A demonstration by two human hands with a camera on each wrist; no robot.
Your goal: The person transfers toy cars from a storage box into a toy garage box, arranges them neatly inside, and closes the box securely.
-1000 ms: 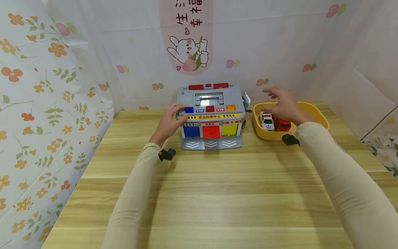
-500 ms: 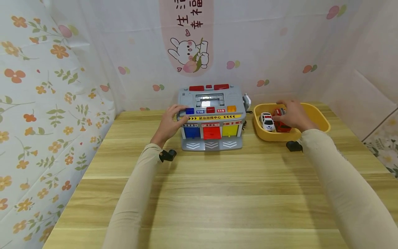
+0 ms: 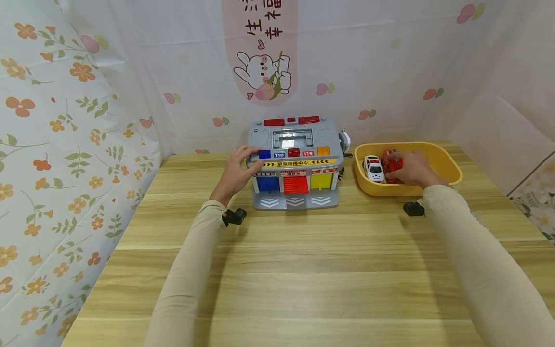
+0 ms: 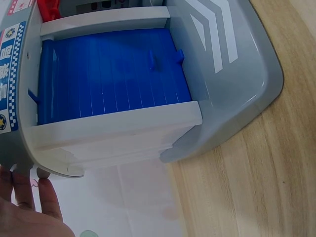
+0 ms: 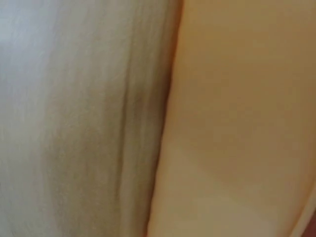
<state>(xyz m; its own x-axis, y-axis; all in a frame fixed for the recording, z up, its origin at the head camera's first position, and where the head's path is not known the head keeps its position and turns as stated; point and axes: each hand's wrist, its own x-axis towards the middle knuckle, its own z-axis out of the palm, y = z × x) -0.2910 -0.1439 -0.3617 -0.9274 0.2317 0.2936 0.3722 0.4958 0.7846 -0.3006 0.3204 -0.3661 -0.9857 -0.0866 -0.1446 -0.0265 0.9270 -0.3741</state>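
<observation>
A grey toy garage point(image 3: 295, 164) with blue, red and yellow doors stands at the back of the table. My left hand point(image 3: 233, 173) holds its left roof corner, fingers on top and thumb at the front. In the left wrist view, fingertips point(image 4: 48, 197) touch the roof's side near the blue door point(image 4: 108, 74). On the right, my right hand point(image 3: 414, 168) reaches into a yellow tub point(image 3: 451, 166) and grips a red toy fire truck point(image 3: 392, 161), which it partly covers. A white toy police car point(image 3: 374, 168) lies just left of the truck.
The wooden table point(image 3: 295, 270) extends in front of the garage. Behind it hangs a patterned white cloth point(image 3: 347, 58), and another flowered cloth point(image 3: 56, 168) borders the left side. The right wrist view is blurred, showing the tub's wall point(image 5: 237, 108) beside the tabletop point(image 5: 84, 123).
My right hand has come down into the tub from above and taken hold of the red fire truck, shifting it slightly. The left hand stays on the garage.
</observation>
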